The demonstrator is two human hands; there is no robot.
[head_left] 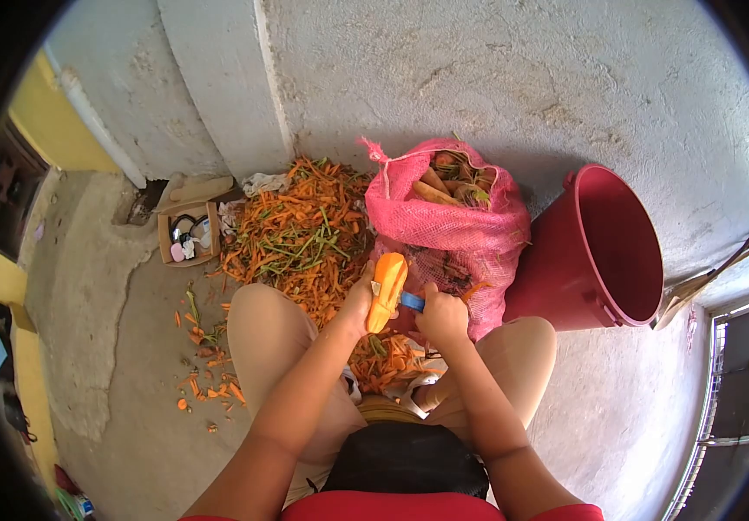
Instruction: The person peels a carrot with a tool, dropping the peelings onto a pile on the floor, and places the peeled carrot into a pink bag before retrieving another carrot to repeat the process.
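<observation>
An orange carrot (386,291), partly peeled with lighter and darker strips, is held upright in my left hand (359,304). My right hand (442,314) is closed round a tool with a blue part (412,301), which is beside the carrot's right side. Carrot peelings (389,360) lie on the ground between my legs, below both hands. Just beyond the hands stands a pink mesh sack (444,221), open at the top, with unpeeled carrots (448,182) showing inside.
A large heap of orange peelings and green stalks (305,234) lies against the wall. Left of it is a small cardboard box (190,234) with items inside. A dark red bucket (587,252) stands right of the sack. Scraps (205,382) dot the floor at left.
</observation>
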